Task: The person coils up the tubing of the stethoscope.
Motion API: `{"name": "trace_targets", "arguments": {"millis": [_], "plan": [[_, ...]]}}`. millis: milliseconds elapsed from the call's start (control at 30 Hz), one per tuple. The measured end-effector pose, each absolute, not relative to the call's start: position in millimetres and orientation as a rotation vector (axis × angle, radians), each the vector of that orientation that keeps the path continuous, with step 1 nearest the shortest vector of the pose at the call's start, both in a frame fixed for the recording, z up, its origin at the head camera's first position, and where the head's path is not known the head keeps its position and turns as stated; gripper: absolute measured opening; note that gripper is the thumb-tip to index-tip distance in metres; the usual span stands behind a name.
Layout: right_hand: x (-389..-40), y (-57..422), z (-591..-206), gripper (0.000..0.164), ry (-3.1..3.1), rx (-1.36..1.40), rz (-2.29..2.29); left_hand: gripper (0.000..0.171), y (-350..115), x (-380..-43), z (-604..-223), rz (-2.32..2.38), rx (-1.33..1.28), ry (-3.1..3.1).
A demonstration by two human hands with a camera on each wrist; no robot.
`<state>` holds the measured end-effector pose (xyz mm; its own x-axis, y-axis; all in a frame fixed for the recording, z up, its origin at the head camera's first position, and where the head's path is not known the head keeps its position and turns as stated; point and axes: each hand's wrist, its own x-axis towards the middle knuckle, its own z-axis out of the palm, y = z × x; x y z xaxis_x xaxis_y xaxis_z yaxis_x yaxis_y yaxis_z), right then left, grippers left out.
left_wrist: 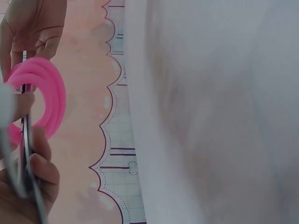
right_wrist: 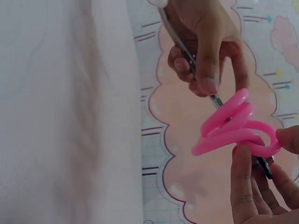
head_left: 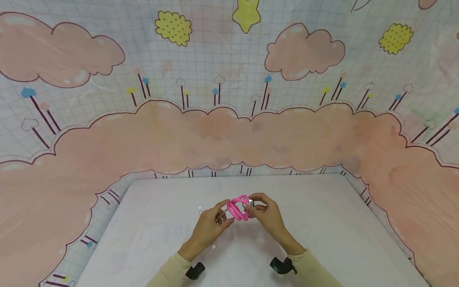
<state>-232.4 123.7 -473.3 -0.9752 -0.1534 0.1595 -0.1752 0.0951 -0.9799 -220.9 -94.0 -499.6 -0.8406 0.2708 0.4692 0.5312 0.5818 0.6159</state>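
A stethoscope with bright pink tubing [head_left: 237,210] is held up between both hands over the white tabletop, its tubing wound into several loops. My left hand [head_left: 208,225] grips the metal ear tubes [right_wrist: 180,39], which run toward the loops; a white eartip [head_left: 200,209] sticks out beyond the hand. On the other side, my right hand [head_left: 269,215] pinches the tubing and the round, dark-rimmed chest piece [head_left: 251,202] between thumb and fingers. In the left wrist view the pink loops [left_wrist: 60,95] show as a ring around the metal, partly covered by fingers.
The white table [head_left: 150,207] spreads beneath both hands. Behind and beside it hangs a patterned cloth [head_left: 251,139] with clouds and stars. A black wrist device [head_left: 195,271] sits by the left sleeve, another black device [head_left: 281,266] by the right.
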Motion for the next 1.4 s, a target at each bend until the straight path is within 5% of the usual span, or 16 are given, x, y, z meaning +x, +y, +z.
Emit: {"name": "trace_targets", "arguments": {"millis": [533, 1400], "plan": [[-252, 119, -485, 0.036, -2.299, 0.218, 2.117, 0.035, -103, -247, -509, -1.35, -0.522, -2.549], [-301, 107, -523, 0.038, -2.311, -0.079, 2.272, 0.032, -108, -291, -536, -1.479, -0.423, -2.697]]}}
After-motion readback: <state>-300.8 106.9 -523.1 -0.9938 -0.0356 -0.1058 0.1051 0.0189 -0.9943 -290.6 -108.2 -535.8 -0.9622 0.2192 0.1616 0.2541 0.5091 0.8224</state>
